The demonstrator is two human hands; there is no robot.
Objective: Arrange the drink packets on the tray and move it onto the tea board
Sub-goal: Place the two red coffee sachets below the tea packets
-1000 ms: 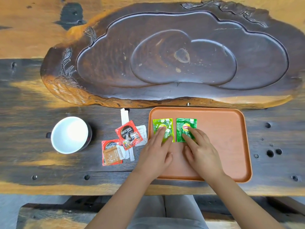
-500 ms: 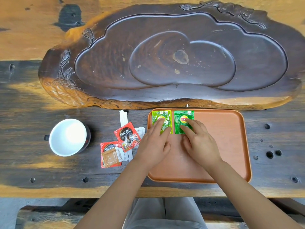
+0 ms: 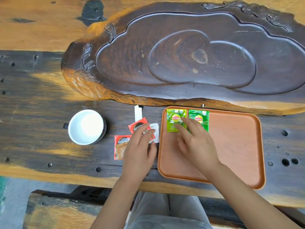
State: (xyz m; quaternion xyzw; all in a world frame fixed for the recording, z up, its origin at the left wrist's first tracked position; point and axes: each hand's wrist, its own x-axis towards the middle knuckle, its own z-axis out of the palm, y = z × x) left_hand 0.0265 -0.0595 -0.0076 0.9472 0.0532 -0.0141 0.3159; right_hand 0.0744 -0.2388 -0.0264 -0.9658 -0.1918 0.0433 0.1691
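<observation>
Two green Lipton packets lie side by side in the far left corner of the orange tray: a light green one and a darker green one. My right hand rests flat on the tray, fingertips touching both packets. My left hand hovers over the table left of the tray, fingers spread above a red Nescafe packet and a white sachet. A second red Nescafe packet with a brown sachet on it lies partly under that hand. The dark carved tea board lies beyond the tray.
A white cup stands on the table left of the packets. A white stick sachet lies behind the red packet. The tray's far edge nearly meets the tea board's rim. A bench and my lap are below the table's front edge.
Both green packets slid to the tray's far left corner. My left hand left the light green packet and moved left off the tray over the red packets. My right hand stayed on the green packets.
</observation>
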